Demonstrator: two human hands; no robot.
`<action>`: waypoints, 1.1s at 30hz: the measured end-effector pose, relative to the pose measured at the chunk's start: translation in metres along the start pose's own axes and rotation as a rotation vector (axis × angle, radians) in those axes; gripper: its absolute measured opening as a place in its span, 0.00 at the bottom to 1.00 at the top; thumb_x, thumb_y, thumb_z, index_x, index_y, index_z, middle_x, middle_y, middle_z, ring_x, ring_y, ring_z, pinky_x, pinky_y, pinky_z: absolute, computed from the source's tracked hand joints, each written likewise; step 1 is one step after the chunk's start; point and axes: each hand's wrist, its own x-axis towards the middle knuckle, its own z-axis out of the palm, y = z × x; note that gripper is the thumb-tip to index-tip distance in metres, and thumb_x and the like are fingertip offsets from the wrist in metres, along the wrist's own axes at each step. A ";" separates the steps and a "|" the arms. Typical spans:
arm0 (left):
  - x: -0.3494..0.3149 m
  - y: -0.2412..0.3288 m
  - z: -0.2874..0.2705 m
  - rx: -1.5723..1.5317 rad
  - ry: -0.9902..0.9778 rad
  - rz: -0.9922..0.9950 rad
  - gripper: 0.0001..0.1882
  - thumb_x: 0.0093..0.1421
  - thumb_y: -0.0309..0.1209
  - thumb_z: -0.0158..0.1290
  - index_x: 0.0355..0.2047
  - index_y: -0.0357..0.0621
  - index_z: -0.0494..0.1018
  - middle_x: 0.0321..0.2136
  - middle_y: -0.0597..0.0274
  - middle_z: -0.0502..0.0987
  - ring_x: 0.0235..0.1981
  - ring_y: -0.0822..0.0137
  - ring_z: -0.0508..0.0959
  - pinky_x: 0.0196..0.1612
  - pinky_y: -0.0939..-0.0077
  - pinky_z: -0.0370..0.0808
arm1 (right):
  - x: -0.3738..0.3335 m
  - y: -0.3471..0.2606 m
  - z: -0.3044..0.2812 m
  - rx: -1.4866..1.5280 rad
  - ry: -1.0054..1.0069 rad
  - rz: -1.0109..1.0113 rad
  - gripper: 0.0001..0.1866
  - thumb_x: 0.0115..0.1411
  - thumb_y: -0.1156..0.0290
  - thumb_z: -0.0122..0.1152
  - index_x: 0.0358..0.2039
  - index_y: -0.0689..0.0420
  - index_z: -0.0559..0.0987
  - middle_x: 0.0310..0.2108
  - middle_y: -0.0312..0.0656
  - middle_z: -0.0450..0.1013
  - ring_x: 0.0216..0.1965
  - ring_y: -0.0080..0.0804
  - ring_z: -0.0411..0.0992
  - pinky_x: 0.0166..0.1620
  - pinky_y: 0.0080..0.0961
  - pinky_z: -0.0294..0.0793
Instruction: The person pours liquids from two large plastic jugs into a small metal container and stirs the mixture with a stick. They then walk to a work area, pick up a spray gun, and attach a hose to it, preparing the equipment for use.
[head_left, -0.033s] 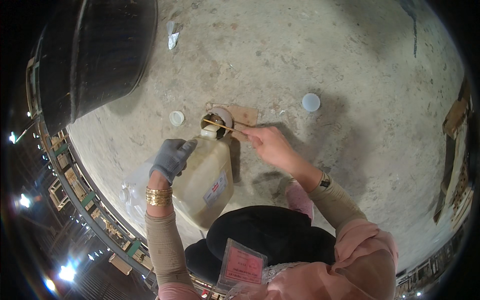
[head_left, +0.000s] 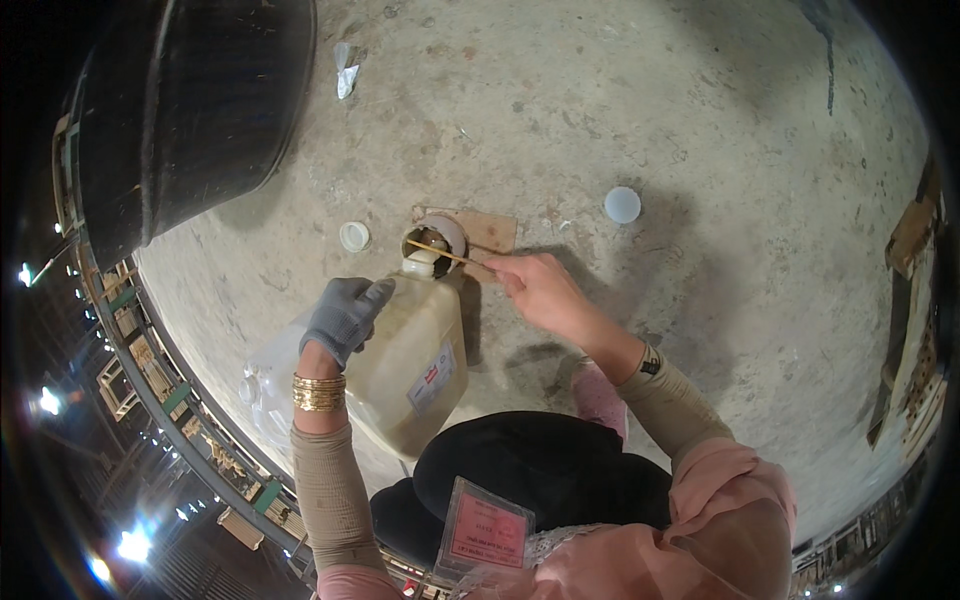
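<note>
No visible change or progress: grey-gloved left hand (head_left: pixel 342 316) grips yellowish plastic jerrycan (head_left: pixel 408 345), bare right hand (head_left: pixel 545 290) pinches thin tan stick (head_left: pixel 448 253) near brown rectangular board's (head_left: pixel 492 230) left edge.

A person (head_left: pixel 700 525) reaches out with sleeved forearms (head_left: pixel 332 490), gloved left hand (head_left: pixel 345 315) curled, bare right hand (head_left: pixel 545 292) closed in a pinch.

The person's gloved left hand (head_left: pixel 345 318) grips a pale, yellowish jug (head_left: pixel 410 350), tipped with its neck at the mouth of a small cup (head_left: pixel 455 233). The bare right hand (head_left: pixel 545 292) pinches a thin stick (head_left: pixel 452 254) reaching over that mouth. Near them on the concrete floor (head_left: pixel 530 130) I see a white cap (head_left: pixel 353 237); a black drum (head_left: pixel 215 110) stands beyond.
</note>
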 end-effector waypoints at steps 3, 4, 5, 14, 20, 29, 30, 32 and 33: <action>-0.001 -0.001 0.000 -0.010 0.004 -0.010 0.22 0.57 0.45 0.49 0.18 0.37 0.70 0.08 0.65 0.64 0.07 0.75 0.64 0.09 0.80 0.60 | 0.000 -0.005 0.000 -0.016 -0.037 -0.029 0.14 0.56 0.74 0.48 0.42 0.58 0.75 0.24 0.54 0.71 0.24 0.45 0.71 0.30 0.34 0.68; -0.001 0.000 0.000 -0.006 0.007 -0.008 0.22 0.57 0.45 0.49 0.18 0.37 0.70 0.08 0.65 0.64 0.07 0.75 0.64 0.09 0.80 0.60 | -0.001 -0.003 0.001 -0.017 -0.030 -0.053 0.14 0.56 0.74 0.48 0.42 0.57 0.75 0.24 0.54 0.71 0.24 0.45 0.71 0.30 0.34 0.68; -0.001 0.000 0.001 -0.003 0.010 -0.006 0.21 0.57 0.45 0.49 0.18 0.37 0.70 0.08 0.65 0.64 0.07 0.75 0.64 0.10 0.80 0.60 | -0.001 0.000 0.003 -0.018 -0.024 -0.077 0.14 0.56 0.74 0.48 0.42 0.57 0.75 0.24 0.54 0.71 0.24 0.45 0.71 0.30 0.34 0.68; -0.006 -0.004 0.003 -0.038 0.051 0.023 0.21 0.56 0.44 0.51 0.20 0.37 0.72 0.08 0.66 0.64 0.07 0.76 0.64 0.10 0.81 0.61 | 0.002 0.003 0.008 0.048 -0.089 -0.052 0.14 0.54 0.74 0.47 0.41 0.56 0.76 0.30 0.55 0.71 0.32 0.52 0.70 0.36 0.38 0.69; -0.015 -0.009 0.012 -0.110 0.104 0.042 0.19 0.55 0.43 0.52 0.24 0.36 0.74 0.11 0.68 0.66 0.10 0.77 0.66 0.12 0.82 0.62 | 0.008 -0.005 0.003 -0.073 -0.158 0.020 0.15 0.54 0.73 0.46 0.41 0.54 0.77 0.34 0.54 0.72 0.38 0.52 0.70 0.41 0.39 0.70; -0.043 -0.021 0.014 -0.171 0.152 0.084 0.19 0.54 0.43 0.52 0.28 0.35 0.75 0.11 0.69 0.66 0.10 0.78 0.65 0.13 0.84 0.63 | 0.000 -0.021 0.002 -0.182 -0.202 0.006 0.15 0.54 0.73 0.45 0.40 0.53 0.78 0.34 0.51 0.73 0.39 0.49 0.70 0.42 0.39 0.70; -0.045 -0.024 0.015 -0.189 0.159 0.090 0.19 0.54 0.42 0.52 0.28 0.35 0.74 0.11 0.69 0.66 0.10 0.78 0.65 0.12 0.84 0.63 | -0.001 -0.022 0.004 -0.190 -0.197 0.004 0.15 0.54 0.73 0.45 0.40 0.53 0.78 0.34 0.51 0.73 0.39 0.49 0.71 0.42 0.39 0.70; -0.048 -0.030 0.017 -0.225 0.179 0.100 0.18 0.54 0.42 0.53 0.29 0.34 0.74 0.12 0.69 0.66 0.10 0.78 0.66 0.12 0.85 0.63 | -0.003 -0.025 0.006 -0.208 -0.181 -0.020 0.15 0.54 0.73 0.46 0.40 0.53 0.78 0.35 0.51 0.73 0.39 0.49 0.70 0.41 0.39 0.70; -0.050 -0.032 0.017 -0.240 0.186 0.105 0.18 0.54 0.41 0.53 0.29 0.34 0.74 0.12 0.69 0.66 0.10 0.78 0.66 0.12 0.85 0.63 | -0.004 -0.026 0.007 -0.216 -0.172 -0.032 0.15 0.54 0.73 0.46 0.40 0.53 0.78 0.35 0.50 0.73 0.39 0.49 0.70 0.41 0.39 0.70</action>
